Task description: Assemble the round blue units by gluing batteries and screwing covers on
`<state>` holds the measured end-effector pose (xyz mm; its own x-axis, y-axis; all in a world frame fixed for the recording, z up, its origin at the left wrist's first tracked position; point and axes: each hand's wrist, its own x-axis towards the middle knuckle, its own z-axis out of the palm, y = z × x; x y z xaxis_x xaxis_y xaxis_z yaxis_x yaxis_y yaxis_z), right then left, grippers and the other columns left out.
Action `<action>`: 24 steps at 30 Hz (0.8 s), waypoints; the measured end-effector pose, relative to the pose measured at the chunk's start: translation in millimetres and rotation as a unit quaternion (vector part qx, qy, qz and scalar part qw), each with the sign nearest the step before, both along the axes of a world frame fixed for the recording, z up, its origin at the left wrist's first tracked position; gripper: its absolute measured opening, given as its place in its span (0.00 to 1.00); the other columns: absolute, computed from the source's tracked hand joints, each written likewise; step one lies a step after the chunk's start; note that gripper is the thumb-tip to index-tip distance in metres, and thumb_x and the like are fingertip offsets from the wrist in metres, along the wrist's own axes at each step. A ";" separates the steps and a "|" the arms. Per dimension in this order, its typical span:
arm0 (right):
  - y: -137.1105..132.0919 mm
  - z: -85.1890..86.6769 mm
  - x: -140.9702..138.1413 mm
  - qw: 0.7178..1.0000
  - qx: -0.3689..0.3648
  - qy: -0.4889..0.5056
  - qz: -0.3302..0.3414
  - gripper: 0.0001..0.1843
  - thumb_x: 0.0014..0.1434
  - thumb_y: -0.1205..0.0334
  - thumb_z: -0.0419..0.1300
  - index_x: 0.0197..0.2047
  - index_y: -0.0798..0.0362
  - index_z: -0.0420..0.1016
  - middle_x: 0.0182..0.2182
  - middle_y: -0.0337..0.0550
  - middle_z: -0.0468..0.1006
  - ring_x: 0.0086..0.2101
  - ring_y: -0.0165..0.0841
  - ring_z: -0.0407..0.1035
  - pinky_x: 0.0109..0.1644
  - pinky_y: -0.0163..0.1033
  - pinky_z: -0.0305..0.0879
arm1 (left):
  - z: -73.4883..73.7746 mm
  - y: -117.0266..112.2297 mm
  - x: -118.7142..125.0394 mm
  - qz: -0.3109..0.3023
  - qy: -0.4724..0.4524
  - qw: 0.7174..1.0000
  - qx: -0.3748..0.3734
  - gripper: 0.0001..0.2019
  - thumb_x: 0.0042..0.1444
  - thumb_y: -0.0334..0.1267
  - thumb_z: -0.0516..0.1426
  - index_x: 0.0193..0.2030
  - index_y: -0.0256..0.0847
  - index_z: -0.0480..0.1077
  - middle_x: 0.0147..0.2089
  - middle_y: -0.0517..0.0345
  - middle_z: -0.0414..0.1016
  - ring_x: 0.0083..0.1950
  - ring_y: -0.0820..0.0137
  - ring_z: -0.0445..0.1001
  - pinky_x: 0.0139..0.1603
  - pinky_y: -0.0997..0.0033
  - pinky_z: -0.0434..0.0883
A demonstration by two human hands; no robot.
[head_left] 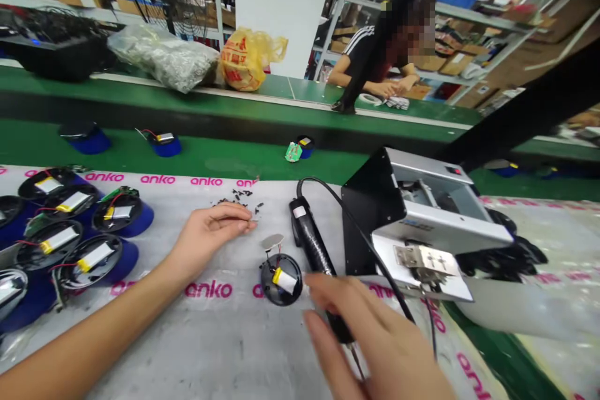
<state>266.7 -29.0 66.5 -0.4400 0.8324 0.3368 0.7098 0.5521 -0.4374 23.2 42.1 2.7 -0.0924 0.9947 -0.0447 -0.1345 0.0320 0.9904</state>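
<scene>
My left hand (pixel 213 231) rests at the edge of a scatter of small black screws (pixel 241 194), its fingertips pinched together. Whatever lies between them, if anything, is too small to make out. My right hand (pixel 375 337) is above the lower end of a black electric screwdriver (pixel 313 239), thumb and fingers apart. Between the hands stands a round black-and-blue housing (pixel 268 284), open at the top. A silver battery with yellow tape (pixel 285 281) lies inside it, and a small disc (pixel 272 242) on wires sticks up at its rim.
Several similar blue housings with batteries (pixel 100 256) crowd the left. A grey-and-black machine (pixel 431 212) stands at right, the screwdriver's cable (pixel 349 212) running before it. More housings (pixel 167 144) sit on the green belt (pixel 225 150). A person (pixel 375 69) works across the bench.
</scene>
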 end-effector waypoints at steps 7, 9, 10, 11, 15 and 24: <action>49.9 -16.6 -70.8 0.997 -0.007 -0.067 -0.050 0.10 0.60 0.64 0.64 0.45 0.55 0.78 0.34 0.48 0.80 0.31 0.43 0.77 0.32 0.45 0.75 | 4.6 -4.7 -5.1 -0.063 -0.125 0.988 -0.057 0.10 0.40 0.35 0.73 0.30 0.38 0.81 0.31 0.54 0.84 0.36 0.63 0.84 0.40 0.64 0.80; 46.8 -22.0 -65.6 1.000 -0.001 -0.027 -0.014 0.11 0.64 0.65 0.60 0.49 0.52 0.76 0.38 0.46 0.81 0.35 0.39 0.78 0.38 0.42 0.76 | 4.9 -4.9 -6.2 -0.071 -0.150 0.983 -0.072 0.10 0.39 0.36 0.73 0.30 0.38 0.81 0.30 0.54 0.84 0.35 0.64 0.83 0.40 0.65 0.80; 44.3 -23.5 -61.6 1.000 0.003 -0.009 0.003 0.12 0.65 0.65 0.58 0.52 0.52 0.75 0.41 0.46 0.81 0.37 0.37 0.78 0.40 0.40 0.76 | 4.8 -4.8 -6.8 -0.074 -0.161 0.981 -0.079 0.10 0.39 0.36 0.74 0.30 0.38 0.81 0.30 0.54 0.84 0.35 0.64 0.83 0.40 0.65 0.79; 42.0 -24.4 -57.4 1.000 0.007 0.009 0.021 0.13 0.66 0.64 0.57 0.54 0.51 0.74 0.43 0.46 0.81 0.39 0.35 0.78 0.42 0.38 0.76 | 4.4 -4.6 -7.5 -0.075 -0.171 0.979 -0.086 0.10 0.40 0.36 0.74 0.30 0.38 0.81 0.30 0.55 0.84 0.35 0.65 0.83 0.40 0.66 0.79; 40.5 -26.4 -45.5 0.995 -0.001 0.078 0.065 0.19 0.67 0.66 0.57 0.61 0.52 0.70 0.43 0.45 0.81 0.36 0.29 0.77 0.40 0.31 0.75 | 2.5 -3.0 -10.1 -0.080 -0.197 0.972 -0.104 0.11 0.41 0.38 0.74 0.31 0.38 0.81 0.30 0.56 0.83 0.34 0.67 0.82 0.40 0.68 0.77; 42.4 -27.2 -35.1 0.993 -0.028 0.079 0.089 0.26 0.67 0.66 0.57 0.68 0.51 0.62 0.52 0.45 0.79 0.47 0.30 0.78 0.51 0.31 0.75 | 3.0 -1.8 -6.7 -0.107 -0.170 0.976 -0.082 0.10 0.49 0.40 0.71 0.30 0.36 0.77 0.25 0.61 0.77 0.28 0.76 0.71 0.33 0.76 0.67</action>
<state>231.5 13.4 39.3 -0.5266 0.7660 0.3686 0.5238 0.6339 -0.5691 16.4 40.3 5.7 0.1657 0.9663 -0.1971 -0.4278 0.2505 0.8684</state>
